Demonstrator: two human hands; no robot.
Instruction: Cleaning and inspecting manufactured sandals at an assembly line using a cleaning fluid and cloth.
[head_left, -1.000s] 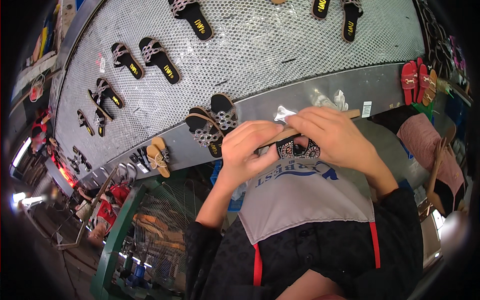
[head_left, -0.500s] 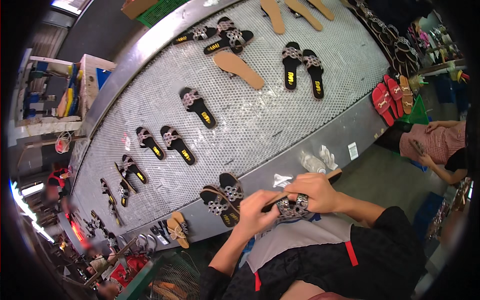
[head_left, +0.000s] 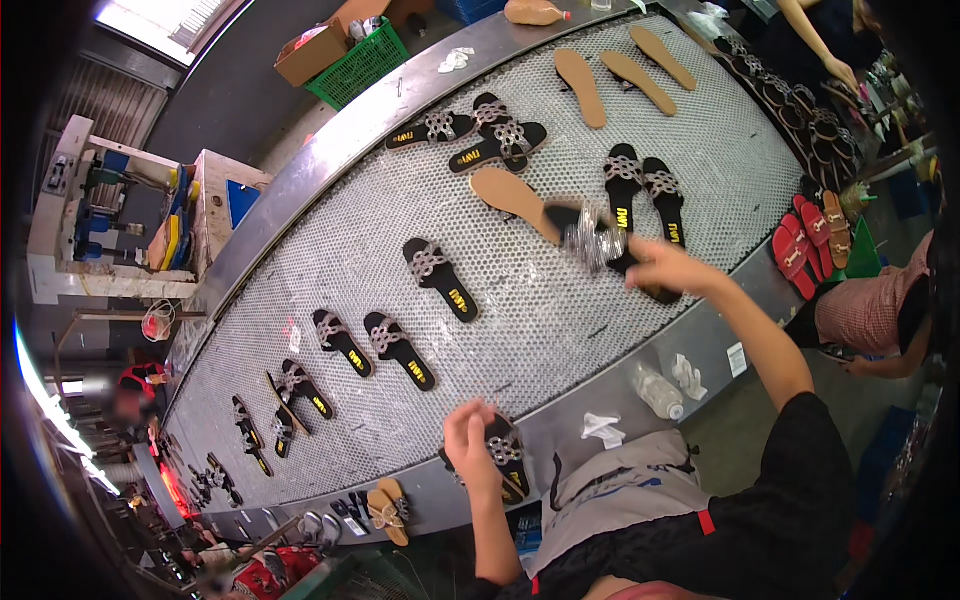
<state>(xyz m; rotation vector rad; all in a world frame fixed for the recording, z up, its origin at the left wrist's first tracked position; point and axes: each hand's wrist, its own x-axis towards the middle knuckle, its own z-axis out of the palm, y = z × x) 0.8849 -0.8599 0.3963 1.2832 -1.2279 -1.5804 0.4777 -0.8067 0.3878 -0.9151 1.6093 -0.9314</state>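
— What have your hands got just now?

— My right hand (head_left: 668, 268) is stretched far out over the perforated grey metal conveyor table (head_left: 560, 320), fingers closed on a black flat sandal with a silvery woven strap (head_left: 600, 243). It hangs just above the mesh, beside a bare tan insole (head_left: 512, 195) and near a finished black pair (head_left: 645, 190). My left hand (head_left: 468, 440) stays near me, curled on the second black sandal with the same studded strap (head_left: 506, 455) at the table's near edge.

— How would you set the far one down well?

— I judge it should land flat, sole down, in the open patch of mesh, clear of the insole and not overlapping the pair on the right.

— Anything you can't make out?

— The held sandal is blurred, so I cannot tell which end I grip. My left palm hides most of the near sandal; another seems to lie beneath it. The far left sandals are too small to read, and the red sandals (head_left: 797, 255) on the right sit half past the rim.
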